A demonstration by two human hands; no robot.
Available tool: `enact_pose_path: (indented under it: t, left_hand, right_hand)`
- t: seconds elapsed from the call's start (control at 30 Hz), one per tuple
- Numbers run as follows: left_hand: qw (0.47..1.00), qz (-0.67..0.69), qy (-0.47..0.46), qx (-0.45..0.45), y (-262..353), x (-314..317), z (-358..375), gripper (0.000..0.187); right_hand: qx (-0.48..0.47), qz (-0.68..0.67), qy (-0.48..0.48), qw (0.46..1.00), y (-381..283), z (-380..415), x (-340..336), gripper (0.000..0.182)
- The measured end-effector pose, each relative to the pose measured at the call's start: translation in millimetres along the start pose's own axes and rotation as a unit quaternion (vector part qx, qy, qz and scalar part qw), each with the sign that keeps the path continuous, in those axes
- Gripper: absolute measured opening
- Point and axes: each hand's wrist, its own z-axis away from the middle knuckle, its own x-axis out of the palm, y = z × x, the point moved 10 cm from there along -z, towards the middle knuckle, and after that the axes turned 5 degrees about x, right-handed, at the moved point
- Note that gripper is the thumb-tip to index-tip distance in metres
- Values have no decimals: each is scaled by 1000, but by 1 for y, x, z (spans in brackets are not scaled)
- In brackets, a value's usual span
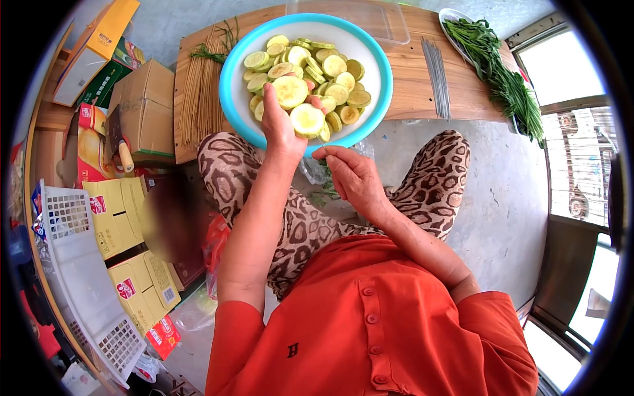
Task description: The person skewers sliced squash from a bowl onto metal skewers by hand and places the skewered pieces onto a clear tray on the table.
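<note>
My left hand [284, 125] is wrapped round zucchini slices [307, 121] above the near left part of a white basin with a blue rim [386, 72]. Many more round slices [335, 65] lie in the basin. Just right of the held slices, my right hand [350, 171] has its fingers pinched together near the basin's near rim. A thin skewer seems to run from those fingers to the lower slice; most of it is hidden.
Wooden sticks [201, 99] lie left of the basin on the wooden table [413, 82]. Metal skewers [436, 79] and leafy greens [495, 63] are on its right. Cardboard boxes [142, 105] and a white plastic basket [79, 264] stand at the left.
</note>
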Motion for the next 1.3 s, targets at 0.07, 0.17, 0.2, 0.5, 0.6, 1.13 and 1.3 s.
enact_pose_path:
  t: [0.07,0.17,0.2,0.5,0.6,1.13,1.3]
  left_hand:
    - [1000,-5,0,2,0,0,0,50]
    - [1000,4,-11,5,0,1,0,50]
    - [1000,6,-11,4,0,1,0,50]
    - [1000,4,-10,3,0,2,0,51]
    - [1000,4,-12,5,0,2,-1,51]
    - [1000,-1,-9,2,-5,2,-2,54]
    - [1000,-4,-13,-4,-4,1,-2,54]
  right_hand:
    - [-15,6,-1,1000,-2,-1,0,26]
    - [-19,-1,-2,1000,1,-3,0,26]
    - [-19,-1,-2,1000,1,-3,0,26]
    - [-26,-3,-1,1000,-3,-6,1,26]
    - [-22,-7,-1,1000,-3,-8,2,26]
    - [-35,-10,-4,999,-5,-16,2,27]
    - [-31,-17,-5,999,-3,-18,-2,26]
